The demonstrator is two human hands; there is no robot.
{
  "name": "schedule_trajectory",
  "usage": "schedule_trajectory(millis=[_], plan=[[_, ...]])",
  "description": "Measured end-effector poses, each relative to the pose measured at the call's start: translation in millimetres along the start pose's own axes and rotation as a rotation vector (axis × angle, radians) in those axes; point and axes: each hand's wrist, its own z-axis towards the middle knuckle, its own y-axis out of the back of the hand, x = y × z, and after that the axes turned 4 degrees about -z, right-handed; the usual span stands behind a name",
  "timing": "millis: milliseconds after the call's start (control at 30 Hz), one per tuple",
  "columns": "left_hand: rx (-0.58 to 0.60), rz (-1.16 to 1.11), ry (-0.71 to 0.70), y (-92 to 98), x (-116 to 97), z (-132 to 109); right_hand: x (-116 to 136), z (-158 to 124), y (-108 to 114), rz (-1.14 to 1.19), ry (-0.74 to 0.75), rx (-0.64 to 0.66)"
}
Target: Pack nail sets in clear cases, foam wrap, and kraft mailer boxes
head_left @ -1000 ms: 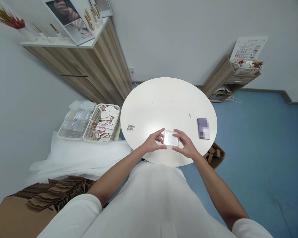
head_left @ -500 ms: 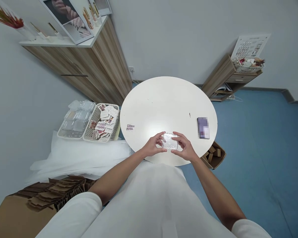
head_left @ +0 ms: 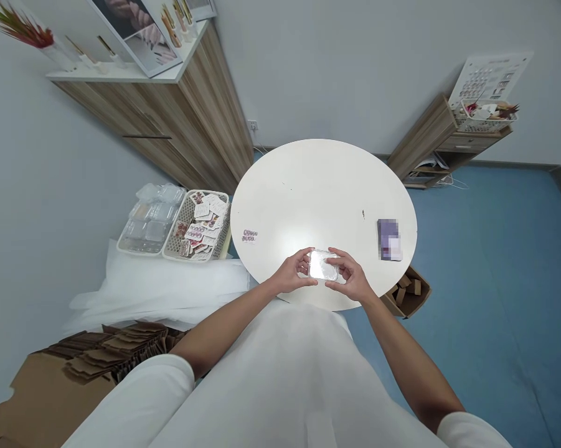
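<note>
Over the near part of the rounded white tabletop (head_left: pixel 318 186), our left hand (head_left: pixel 290 274) and right hand (head_left: pixel 355 281) flank a clear, round-cornered plastic case (head_left: pixel 320 266) equally closely; its long axis we cannot tell. Our fingers (head_left: pixel 307 282), curved part-open around its left and right sides, hold it between them.

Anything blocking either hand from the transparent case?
Nothing visible: the left hand and right hand hold the transparent case between them, bare fingers at its opposite ends.
</note>
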Motion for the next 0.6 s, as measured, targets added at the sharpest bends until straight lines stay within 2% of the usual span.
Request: schedule_trajectory(millis=[233,433,600], plan=[[-0.055,-0.151,0.097,-0.6,0,-2,6,10,-1,0.006,-0.038,0.038],[-0.131,-0.337,0.261,1.5,1,-1,-4,20,-2,0.128,-0.089,-0.006],[-0.173,-0.369,0.349,1.9,8,-6,-6,18,0,0.15,-0.155,0.055]])
